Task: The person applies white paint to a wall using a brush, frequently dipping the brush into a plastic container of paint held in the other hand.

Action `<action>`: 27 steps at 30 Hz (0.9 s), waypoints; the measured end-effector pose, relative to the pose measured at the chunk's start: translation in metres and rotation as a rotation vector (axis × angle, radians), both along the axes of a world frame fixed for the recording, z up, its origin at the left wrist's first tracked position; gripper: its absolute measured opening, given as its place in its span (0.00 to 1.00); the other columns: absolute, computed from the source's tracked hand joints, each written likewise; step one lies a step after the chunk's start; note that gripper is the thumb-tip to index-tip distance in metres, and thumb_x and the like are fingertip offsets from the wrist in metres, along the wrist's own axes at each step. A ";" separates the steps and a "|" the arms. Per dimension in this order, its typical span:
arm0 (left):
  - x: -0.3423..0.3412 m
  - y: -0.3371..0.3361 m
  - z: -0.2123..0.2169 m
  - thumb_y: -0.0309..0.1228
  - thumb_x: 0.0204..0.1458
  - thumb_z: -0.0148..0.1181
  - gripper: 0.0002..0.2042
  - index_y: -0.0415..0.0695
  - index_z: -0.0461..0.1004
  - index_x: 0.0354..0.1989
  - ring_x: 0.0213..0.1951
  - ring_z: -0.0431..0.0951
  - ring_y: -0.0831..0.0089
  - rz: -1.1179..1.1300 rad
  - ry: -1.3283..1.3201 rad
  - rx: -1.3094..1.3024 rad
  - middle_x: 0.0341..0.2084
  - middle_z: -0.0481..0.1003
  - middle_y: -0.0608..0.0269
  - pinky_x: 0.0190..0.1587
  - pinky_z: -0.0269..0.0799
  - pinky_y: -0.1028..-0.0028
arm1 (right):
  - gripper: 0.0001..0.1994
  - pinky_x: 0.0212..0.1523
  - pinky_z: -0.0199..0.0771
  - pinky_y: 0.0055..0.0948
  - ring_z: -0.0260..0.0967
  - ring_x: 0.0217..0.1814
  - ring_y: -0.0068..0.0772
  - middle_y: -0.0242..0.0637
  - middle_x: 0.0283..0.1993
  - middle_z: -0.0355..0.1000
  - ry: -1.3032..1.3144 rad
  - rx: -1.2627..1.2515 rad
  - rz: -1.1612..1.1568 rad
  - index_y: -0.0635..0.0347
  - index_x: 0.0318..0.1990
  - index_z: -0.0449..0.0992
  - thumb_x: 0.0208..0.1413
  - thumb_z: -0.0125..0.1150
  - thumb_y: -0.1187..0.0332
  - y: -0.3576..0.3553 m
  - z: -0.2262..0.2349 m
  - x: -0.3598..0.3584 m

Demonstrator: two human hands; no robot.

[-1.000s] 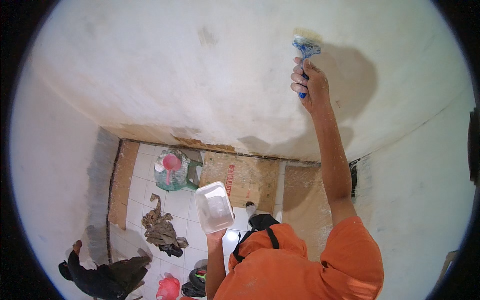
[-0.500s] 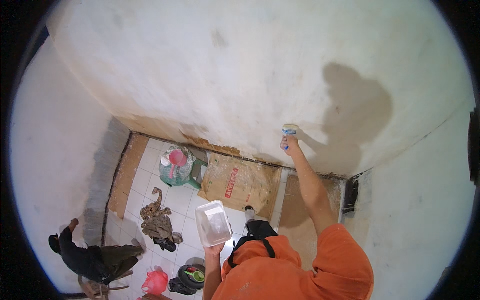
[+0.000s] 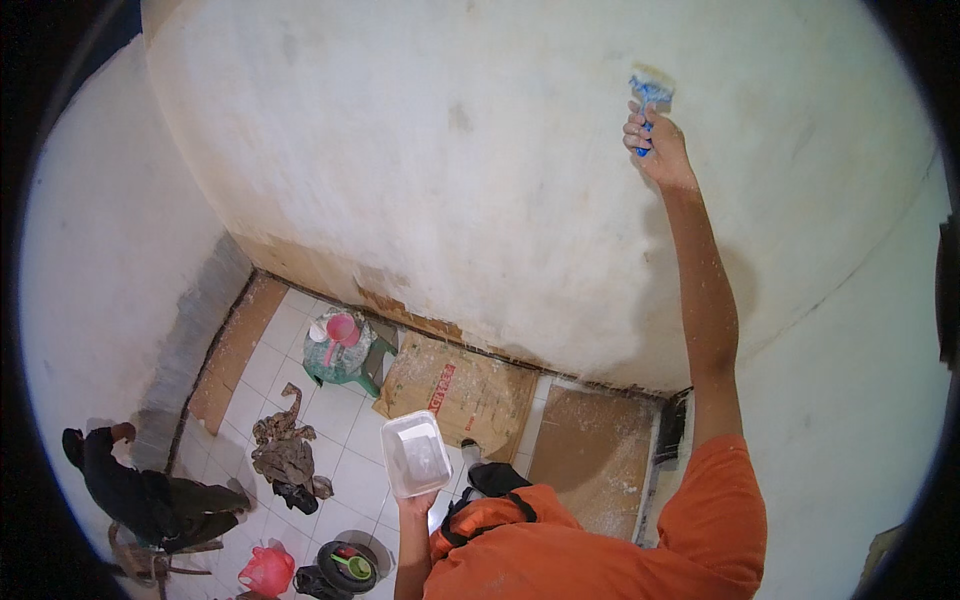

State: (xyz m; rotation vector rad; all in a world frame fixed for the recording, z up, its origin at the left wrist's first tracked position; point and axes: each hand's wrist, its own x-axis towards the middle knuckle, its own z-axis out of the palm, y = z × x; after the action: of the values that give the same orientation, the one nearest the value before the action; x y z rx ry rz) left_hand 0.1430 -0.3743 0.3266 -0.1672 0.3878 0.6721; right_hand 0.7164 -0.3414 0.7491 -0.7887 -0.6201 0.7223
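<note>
High on the off-white wall [image 3: 400, 150], my right hand [image 3: 655, 142] grips the blue handle of a wide paintbrush [image 3: 652, 88]. Its pale bristles point up, at or close against the wall. Low by my body, my left hand [image 3: 418, 502] is wrapped under the near end of a white rectangular plastic tub [image 3: 417, 455]. The tub is tilted so that its inside shows, with a thin whitish layer at the bottom. The fingers beneath it are mostly hidden.
A green stool [image 3: 345, 362] bearing a pink dipper [image 3: 342, 330] stands near the wall base. Flattened cardboard [image 3: 470, 390] covers tiles. Crumpled cloth [image 3: 285, 455], a red plastic bag [image 3: 267, 571] and a black bucket [image 3: 335, 578] lie leftward. A co-worker [image 3: 140, 495] is at the left wall.
My right hand has swept the paintbrush well up the wall and slightly right, straightening the arm. The left hand still holds the tub. The view has shifted a little; the co-worker's arm has lowered.
</note>
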 end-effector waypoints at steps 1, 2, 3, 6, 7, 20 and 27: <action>0.000 -0.003 0.003 0.55 0.55 0.53 0.33 0.45 0.62 0.63 0.51 0.72 0.47 0.014 0.016 0.035 0.54 0.69 0.46 0.51 0.71 0.48 | 0.14 0.21 0.54 0.19 0.54 0.22 0.17 0.29 0.28 0.60 -0.084 -0.045 -0.107 0.66 0.46 0.67 0.68 0.44 0.62 0.000 0.004 0.000; 0.000 -0.006 0.009 0.55 0.55 0.53 0.33 0.45 0.62 0.63 0.51 0.72 0.47 0.012 0.020 0.031 0.54 0.69 0.46 0.51 0.71 0.48 | 0.14 0.21 0.54 0.19 0.54 0.22 0.17 0.29 0.28 0.60 -0.080 -0.049 -0.108 0.66 0.46 0.67 0.68 0.44 0.62 0.001 -0.007 0.012; 0.001 -0.008 0.017 0.54 0.55 0.53 0.33 0.44 0.62 0.63 0.51 0.72 0.48 0.013 0.012 0.048 0.54 0.69 0.46 0.51 0.71 0.48 | 0.15 0.19 0.54 0.19 0.54 0.21 0.17 0.29 0.26 0.60 -0.127 -0.079 -0.161 0.66 0.43 0.68 0.68 0.43 0.61 0.003 -0.028 0.027; -0.005 -0.015 0.012 0.54 0.55 0.52 0.32 0.44 0.62 0.62 0.51 0.72 0.48 0.025 0.032 0.028 0.54 0.69 0.45 0.50 0.72 0.49 | 0.18 0.15 0.54 0.20 0.54 0.15 0.18 0.28 0.20 0.62 -0.146 -0.282 -0.380 0.64 0.34 0.71 0.67 0.45 0.57 0.015 -0.120 0.056; -0.010 -0.016 0.007 0.53 0.56 0.52 0.32 0.44 0.62 0.62 0.51 0.72 0.48 0.034 0.049 0.003 0.54 0.69 0.45 0.51 0.72 0.49 | 0.17 0.16 0.56 0.20 0.55 0.16 0.19 0.27 0.21 0.62 -0.147 -0.281 -0.395 0.60 0.33 0.70 0.67 0.45 0.56 0.012 -0.163 0.061; -0.053 -0.034 -0.019 0.51 0.56 0.53 0.30 0.43 0.63 0.62 0.53 0.71 0.46 0.103 0.107 -0.161 0.54 0.68 0.44 0.51 0.71 0.47 | 0.12 0.17 0.63 0.20 0.58 0.19 0.22 0.31 0.22 0.63 0.710 -0.373 -0.204 0.55 0.28 0.65 0.64 0.49 0.62 -0.060 -0.480 0.037; -0.047 -0.044 -0.011 0.52 0.56 0.52 0.29 0.44 0.65 0.60 0.51 0.74 0.50 0.093 0.146 -0.162 0.52 0.71 0.46 0.51 0.72 0.50 | 0.09 0.19 0.56 0.17 0.57 0.23 0.19 0.29 0.26 0.60 0.330 -0.213 0.063 0.64 0.36 0.65 0.66 0.44 0.67 -0.026 -0.234 0.036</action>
State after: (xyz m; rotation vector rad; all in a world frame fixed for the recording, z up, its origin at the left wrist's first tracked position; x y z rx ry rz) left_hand 0.0960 -0.4185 0.3157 -0.2918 0.5781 0.7469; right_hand 0.7521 -0.3671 0.5147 -0.8250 -0.2725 0.9636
